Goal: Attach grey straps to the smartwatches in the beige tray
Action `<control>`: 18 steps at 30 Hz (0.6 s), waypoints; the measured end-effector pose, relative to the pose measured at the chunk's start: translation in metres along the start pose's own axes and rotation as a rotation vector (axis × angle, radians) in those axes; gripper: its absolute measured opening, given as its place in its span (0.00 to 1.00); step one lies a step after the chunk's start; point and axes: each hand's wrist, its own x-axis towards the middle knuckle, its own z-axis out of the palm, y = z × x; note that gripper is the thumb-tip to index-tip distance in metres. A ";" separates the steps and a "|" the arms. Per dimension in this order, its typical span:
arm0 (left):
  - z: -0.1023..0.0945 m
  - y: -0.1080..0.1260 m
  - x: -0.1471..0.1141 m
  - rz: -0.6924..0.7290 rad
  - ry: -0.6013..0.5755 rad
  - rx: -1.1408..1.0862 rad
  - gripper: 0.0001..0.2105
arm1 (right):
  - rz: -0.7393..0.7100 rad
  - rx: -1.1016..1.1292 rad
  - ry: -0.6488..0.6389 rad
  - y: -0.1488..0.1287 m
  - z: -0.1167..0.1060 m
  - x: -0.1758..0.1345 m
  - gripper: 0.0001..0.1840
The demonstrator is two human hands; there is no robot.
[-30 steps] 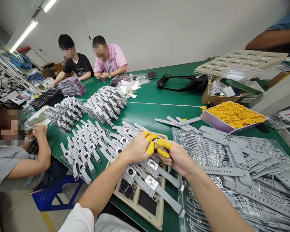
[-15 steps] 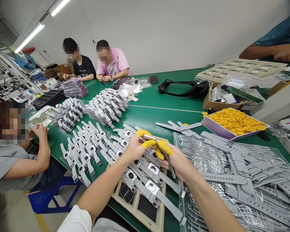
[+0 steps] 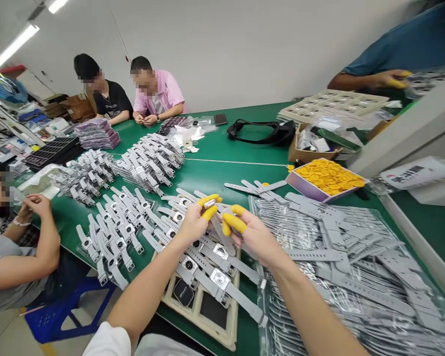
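Yellow finger cots cover fingertips on both my hands. My left hand [image 3: 197,221] pinches a small watch [image 3: 209,203], turned edge-on, between thumb and fingers. From it a grey watch strap [image 3: 224,235] hangs down between my hands. My right hand [image 3: 255,235] has its fingers curled against that strap from the right; their exact grip is partly hidden. Beneath my hands, watches with grey straps [image 3: 220,279] lie in rows across a cream tray [image 3: 228,333]. One black square piece [image 3: 184,292] sits in a tray compartment.
Loose grey straps [image 3: 363,282] lie over bagged ones at right. A box of yellow finger cots [image 3: 326,178] stands behind them. Stacks of strapped watches [image 3: 152,160] fill the left, and a black headband [image 3: 261,132] lies farther back. Co-workers sit around the green table [image 3: 244,165].
My hands have drawn slightly apart, and the watch is now edge-on in my left fingers with its strap hanging. The view has shifted right. The co-worker at far right now handles a tray.
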 end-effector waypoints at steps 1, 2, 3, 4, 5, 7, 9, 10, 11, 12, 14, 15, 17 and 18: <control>0.002 -0.002 -0.002 0.092 -0.049 0.111 0.17 | 0.008 0.011 -0.020 0.000 0.003 0.000 0.22; 0.003 -0.003 -0.004 0.191 -0.082 0.211 0.19 | 0.023 0.024 -0.040 0.000 0.006 0.000 0.22; 0.003 -0.003 -0.006 0.281 -0.109 0.292 0.23 | 0.045 0.038 -0.060 0.000 0.007 0.000 0.21; 0.002 -0.003 -0.006 0.354 -0.132 0.351 0.26 | 0.069 0.055 -0.077 0.000 0.008 -0.001 0.21; 0.000 -0.003 -0.007 0.406 -0.149 0.390 0.29 | 0.093 0.076 -0.093 0.000 0.008 -0.001 0.21; -0.003 -0.002 -0.006 0.455 -0.173 0.435 0.31 | 0.124 0.124 -0.111 -0.001 0.008 -0.001 0.21; -0.005 0.000 -0.006 0.469 -0.171 0.458 0.30 | 0.124 0.168 -0.099 -0.002 0.008 -0.001 0.21; -0.004 0.001 -0.006 0.469 -0.160 0.464 0.29 | 0.115 0.186 -0.082 -0.002 0.008 -0.001 0.21; -0.004 0.001 -0.007 0.466 -0.148 0.468 0.28 | 0.103 0.201 -0.065 -0.002 0.009 0.000 0.21; -0.003 0.002 -0.007 0.464 -0.136 0.467 0.27 | 0.094 0.215 -0.050 -0.002 0.010 0.000 0.21; -0.001 0.003 -0.009 0.463 -0.126 0.453 0.26 | 0.093 0.240 -0.045 -0.002 0.011 0.000 0.20; -0.001 0.004 -0.009 0.465 -0.129 0.446 0.26 | 0.097 0.256 -0.047 -0.003 0.011 0.000 0.20; -0.001 0.007 -0.010 0.459 -0.145 0.432 0.24 | 0.105 0.298 -0.043 -0.003 0.011 0.000 0.19; -0.001 0.009 -0.011 0.450 -0.162 0.421 0.23 | 0.107 0.318 -0.035 -0.003 0.010 0.000 0.19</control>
